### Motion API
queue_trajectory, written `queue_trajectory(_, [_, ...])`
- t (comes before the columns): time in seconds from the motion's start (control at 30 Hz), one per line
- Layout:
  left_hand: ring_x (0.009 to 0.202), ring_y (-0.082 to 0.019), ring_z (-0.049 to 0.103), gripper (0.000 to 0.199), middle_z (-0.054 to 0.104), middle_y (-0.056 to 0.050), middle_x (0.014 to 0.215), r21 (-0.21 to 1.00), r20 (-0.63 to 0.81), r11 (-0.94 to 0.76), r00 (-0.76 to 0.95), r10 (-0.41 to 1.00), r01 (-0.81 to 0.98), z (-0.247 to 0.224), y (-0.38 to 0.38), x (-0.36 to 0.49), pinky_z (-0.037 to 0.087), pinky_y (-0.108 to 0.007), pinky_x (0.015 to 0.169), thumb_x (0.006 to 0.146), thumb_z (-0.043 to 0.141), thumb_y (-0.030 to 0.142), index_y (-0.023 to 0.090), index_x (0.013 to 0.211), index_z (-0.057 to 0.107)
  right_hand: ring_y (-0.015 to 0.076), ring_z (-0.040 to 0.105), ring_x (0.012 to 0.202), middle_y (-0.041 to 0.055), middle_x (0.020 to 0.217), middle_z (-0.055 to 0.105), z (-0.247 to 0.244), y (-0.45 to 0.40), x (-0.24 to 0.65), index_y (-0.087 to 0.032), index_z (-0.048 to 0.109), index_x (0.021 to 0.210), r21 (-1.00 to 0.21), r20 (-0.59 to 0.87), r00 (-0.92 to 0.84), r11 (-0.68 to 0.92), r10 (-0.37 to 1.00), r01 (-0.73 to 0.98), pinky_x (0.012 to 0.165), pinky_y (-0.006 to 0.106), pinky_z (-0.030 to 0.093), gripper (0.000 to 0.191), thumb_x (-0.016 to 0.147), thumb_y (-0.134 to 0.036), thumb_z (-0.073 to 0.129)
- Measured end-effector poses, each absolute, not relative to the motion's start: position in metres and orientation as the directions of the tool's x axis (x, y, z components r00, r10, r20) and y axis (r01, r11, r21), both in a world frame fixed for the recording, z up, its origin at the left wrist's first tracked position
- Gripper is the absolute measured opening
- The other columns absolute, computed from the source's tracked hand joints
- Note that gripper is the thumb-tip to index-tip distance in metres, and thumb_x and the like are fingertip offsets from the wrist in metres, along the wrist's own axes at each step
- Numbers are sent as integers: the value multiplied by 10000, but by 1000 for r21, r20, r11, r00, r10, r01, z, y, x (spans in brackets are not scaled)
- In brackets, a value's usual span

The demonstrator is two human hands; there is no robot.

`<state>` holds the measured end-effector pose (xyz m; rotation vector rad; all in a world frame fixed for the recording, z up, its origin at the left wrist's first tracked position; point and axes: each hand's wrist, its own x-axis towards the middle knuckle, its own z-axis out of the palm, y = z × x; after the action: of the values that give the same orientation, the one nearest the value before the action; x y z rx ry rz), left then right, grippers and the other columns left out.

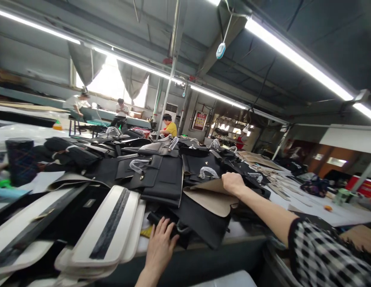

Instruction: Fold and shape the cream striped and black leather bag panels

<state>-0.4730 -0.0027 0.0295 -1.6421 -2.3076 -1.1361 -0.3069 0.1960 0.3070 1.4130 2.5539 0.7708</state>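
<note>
My right hand is closed on the upper edge of a black bag piece, whose beige lining folds toward me. Lower down, my left hand lies with its fingers spread on a crumpled black piece near the table's front edge; a bit of yellow material shows beside it. Just beyond both hands lies a black handbag with a plastic-wrapped handle. To the left sit stacked white-edged panels with dark strips down their middles.
More black bags with wrapped handles cover the table behind. Beige pieces lie on the white tabletop at right. A dark cylinder stands at left. Several people are in the background, one in a yellow top. A pole rises beyond the bags.
</note>
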Motion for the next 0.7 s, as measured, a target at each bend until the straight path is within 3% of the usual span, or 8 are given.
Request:
queue_trajectory(0.13, [1383, -296, 399, 439, 561, -131, 1393, 528, 467, 169, -450, 761, 833, 26, -2, -475, 304, -557, 1145, 907, 540, 321, 128, 1301, 564, 228, 663, 973, 104, 1039, 693, 353, 193, -287, -116, 669, 1062, 492, 219, -509, 356, 832, 794, 859, 422, 534, 262, 971, -340, 568])
queue_trajectory(0.3, [1381, -290, 407, 399, 558, -100, 1402, 542, 487, 155, -459, 743, 826, 28, -4, -476, 331, -533, 1143, 889, 571, 308, 169, 1264, 584, 333, 671, 959, 230, 983, 697, 396, 171, -240, -65, 734, 956, 501, 286, -540, 357, 792, 789, 780, 393, 476, 290, 960, -231, 496])
queue_trajectory(0.43, [1366, -322, 411, 378, 533, -163, 1399, 582, 562, 112, -499, 660, 805, 69, -17, -451, 347, -571, 1123, 933, 495, 274, 109, 1269, 553, 307, 669, 947, 204, 945, 701, 415, 137, -208, -76, 739, 938, 551, 314, -606, 380, 731, 743, 784, 362, 438, 341, 968, -257, 451])
queue_trajectory(0.53, [1338, -251, 446, 360, 548, -116, 1371, 605, 677, -68, -468, 568, 793, 123, -45, -415, 404, -469, 1113, 969, 474, 328, 181, 1294, 519, 300, 668, 895, 172, 914, 710, 419, 111, -200, -118, 733, 890, 577, 341, -640, 384, 689, 721, 719, 347, 439, 302, 933, -259, 469])
queue_trajectory(0.6, [1306, -236, 484, 305, 571, -75, 1346, 548, 736, -254, -314, 600, 797, 159, -68, -388, 434, -453, 1092, 967, 495, 304, 249, 1263, 545, 292, 654, 897, 161, 919, 705, 417, 93, -198, -135, 719, 876, 579, 369, -663, 398, 651, 712, 677, 330, 417, 314, 937, -256, 436])
queue_trajectory(0.7, [1281, -240, 507, 294, 589, -84, 1325, 449, 763, -381, -125, 634, 808, 199, -91, -357, 451, -438, 1081, 962, 509, 276, 239, 1249, 564, 258, 629, 853, 126, 845, 691, 409, 61, -197, -160, 674, 788, 568, 435, -726, 464, 532, 680, 601, 309, 347, 278, 924, -253, 450])
